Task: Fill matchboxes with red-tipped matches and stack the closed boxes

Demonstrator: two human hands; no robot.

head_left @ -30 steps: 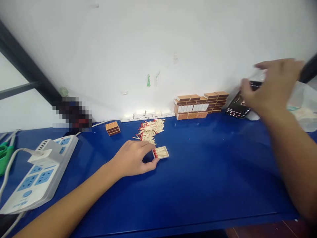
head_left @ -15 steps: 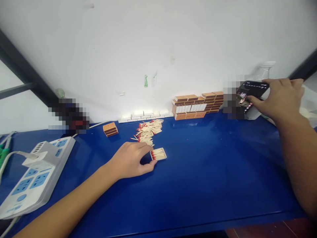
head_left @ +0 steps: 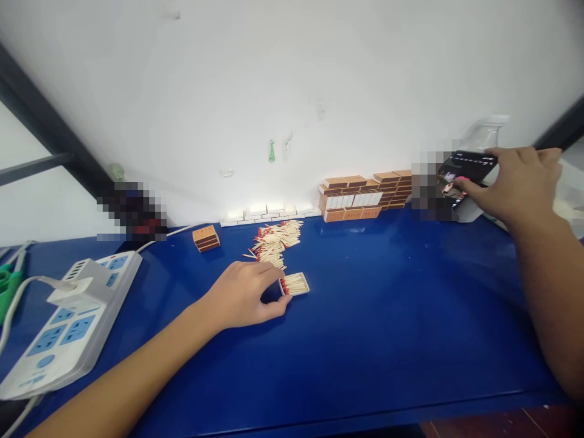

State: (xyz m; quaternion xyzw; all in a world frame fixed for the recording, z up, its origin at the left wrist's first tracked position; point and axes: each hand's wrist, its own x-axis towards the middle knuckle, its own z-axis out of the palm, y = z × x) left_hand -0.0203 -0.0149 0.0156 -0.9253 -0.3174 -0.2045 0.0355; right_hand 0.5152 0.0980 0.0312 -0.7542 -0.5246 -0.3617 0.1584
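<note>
My left hand point(head_left: 249, 296) pinches the left end of a small white matchbox tray point(head_left: 302, 294) between thumb and fingers. Red-headed matches point(head_left: 296, 283) lie side by side in the tray, heads towards my hand. Just behind it on the table spreads a loose pile of matches point(head_left: 274, 243). My right hand point(head_left: 524, 182), at the far right, grips the edge of a black phone point(head_left: 472, 163), its thumb over the lit screen. The phone stands tilted; the fingers behind it are partly hidden.
Matchboxes point(head_left: 351, 214) are stacked against the wall, beside a low row of white trays point(head_left: 274, 214). A small stack of matchboxes point(head_left: 206, 238) stands left of the pile. A power strip point(head_left: 86, 322) with cables lies at left on the blue table point(head_left: 365, 353). A clear bottle point(head_left: 488, 134) stands behind the phone.
The view has shifted slightly. My left hand still pinches the tray, and my right hand stays at the phone, where the picture on the screen looks different.
</note>
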